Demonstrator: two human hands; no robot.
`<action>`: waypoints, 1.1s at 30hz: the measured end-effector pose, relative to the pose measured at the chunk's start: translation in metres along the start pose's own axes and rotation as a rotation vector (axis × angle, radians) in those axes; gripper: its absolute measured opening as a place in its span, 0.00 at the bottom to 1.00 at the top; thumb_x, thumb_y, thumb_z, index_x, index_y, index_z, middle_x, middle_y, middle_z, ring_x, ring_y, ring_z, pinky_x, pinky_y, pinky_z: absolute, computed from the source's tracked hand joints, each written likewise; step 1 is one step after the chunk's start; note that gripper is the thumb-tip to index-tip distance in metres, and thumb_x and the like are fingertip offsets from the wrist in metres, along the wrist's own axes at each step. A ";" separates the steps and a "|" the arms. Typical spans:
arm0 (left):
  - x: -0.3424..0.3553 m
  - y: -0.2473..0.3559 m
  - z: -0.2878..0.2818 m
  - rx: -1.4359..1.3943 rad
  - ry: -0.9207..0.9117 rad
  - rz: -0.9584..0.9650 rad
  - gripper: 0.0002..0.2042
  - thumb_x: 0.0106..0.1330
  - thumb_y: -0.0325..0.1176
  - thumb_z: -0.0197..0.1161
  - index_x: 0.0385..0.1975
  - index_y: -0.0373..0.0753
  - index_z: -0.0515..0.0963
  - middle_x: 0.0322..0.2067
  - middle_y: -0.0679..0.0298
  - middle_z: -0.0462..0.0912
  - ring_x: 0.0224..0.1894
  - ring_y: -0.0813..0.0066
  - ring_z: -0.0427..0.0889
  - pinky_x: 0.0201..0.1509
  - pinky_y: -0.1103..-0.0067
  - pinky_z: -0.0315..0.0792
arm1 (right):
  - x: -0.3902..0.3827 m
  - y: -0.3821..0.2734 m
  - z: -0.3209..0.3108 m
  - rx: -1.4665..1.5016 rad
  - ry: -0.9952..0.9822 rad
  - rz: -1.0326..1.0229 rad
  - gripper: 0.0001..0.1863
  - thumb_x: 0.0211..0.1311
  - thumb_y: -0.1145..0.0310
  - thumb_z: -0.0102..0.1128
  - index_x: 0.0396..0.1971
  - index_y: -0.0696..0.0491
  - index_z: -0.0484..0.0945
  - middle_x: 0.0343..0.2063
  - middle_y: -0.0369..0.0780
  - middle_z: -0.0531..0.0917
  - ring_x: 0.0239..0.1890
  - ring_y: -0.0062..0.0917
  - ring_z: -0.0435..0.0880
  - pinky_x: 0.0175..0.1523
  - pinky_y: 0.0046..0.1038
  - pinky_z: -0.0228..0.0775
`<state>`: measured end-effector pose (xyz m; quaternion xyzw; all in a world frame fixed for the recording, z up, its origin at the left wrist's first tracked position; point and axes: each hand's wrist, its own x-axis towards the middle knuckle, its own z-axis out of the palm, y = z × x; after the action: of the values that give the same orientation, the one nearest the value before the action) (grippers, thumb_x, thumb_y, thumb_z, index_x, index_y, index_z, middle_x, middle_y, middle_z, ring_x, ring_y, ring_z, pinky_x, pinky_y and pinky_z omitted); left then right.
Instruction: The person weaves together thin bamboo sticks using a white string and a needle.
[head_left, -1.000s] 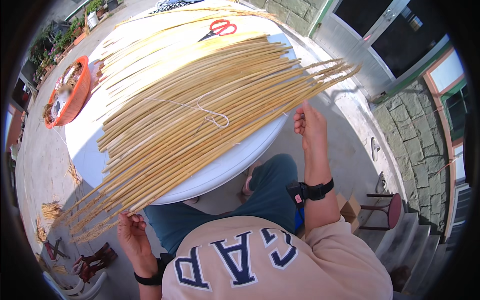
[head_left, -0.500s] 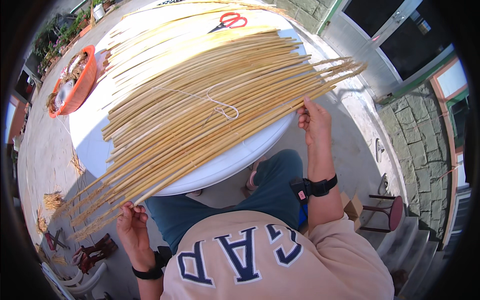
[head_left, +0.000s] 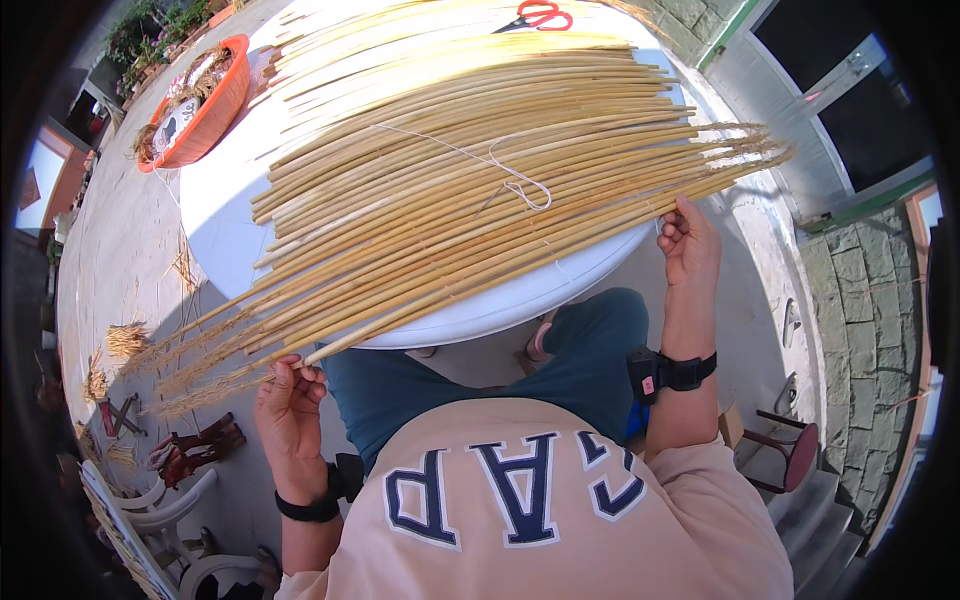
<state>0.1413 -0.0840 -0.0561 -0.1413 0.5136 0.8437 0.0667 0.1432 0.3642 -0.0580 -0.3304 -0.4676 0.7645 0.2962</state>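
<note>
Many long straw-coloured plant stalks point(head_left: 400, 180) lie side by side across a round white table point(head_left: 500, 324), some with feathery ends. My left hand point(head_left: 290, 395) pinches the left end of the nearest stalk point(head_left: 450, 297), off the table's edge. Farther right, my right hand point(head_left: 688, 240) has thumb and fingers closed on the same edge stalk near its right end. A loose loop of white thread point(head_left: 540, 206) rests on the stalks, beside a thin, needle-like piece. Small pale stitches cross the nearest stalks. Scissors point(head_left: 518, 23) with red handles lie at the far side.
An orange basin point(head_left: 210, 130) holding bundled fibres and a pale bag stands at the table's left. Brush-like bundles point(head_left: 126, 340) and a white plastic chair point(head_left: 180, 510) are at lower left. A dark red stool point(head_left: 795, 458) and steps point(head_left: 820, 515) are at lower right.
The whole view has shifted, so the table and stalks appear farther right and higher. Both hands keep their hold on the nearest stalk, with little other change.
</note>
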 end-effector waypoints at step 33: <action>-0.005 -0.006 0.032 -0.070 0.100 0.022 0.02 0.58 0.30 0.59 0.29 0.41 0.74 0.27 0.64 0.79 0.31 0.76 0.79 0.27 0.83 0.72 | 0.003 0.002 -0.004 -0.006 -0.027 -0.028 0.10 0.53 0.67 0.59 0.29 0.59 0.73 0.20 0.39 0.77 0.19 0.19 0.78 0.22 0.17 0.74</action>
<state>0.1420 -0.0525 -0.0453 -0.1799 0.4880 0.8537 0.0267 0.1444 0.3683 -0.0620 -0.3145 -0.4783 0.7632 0.2997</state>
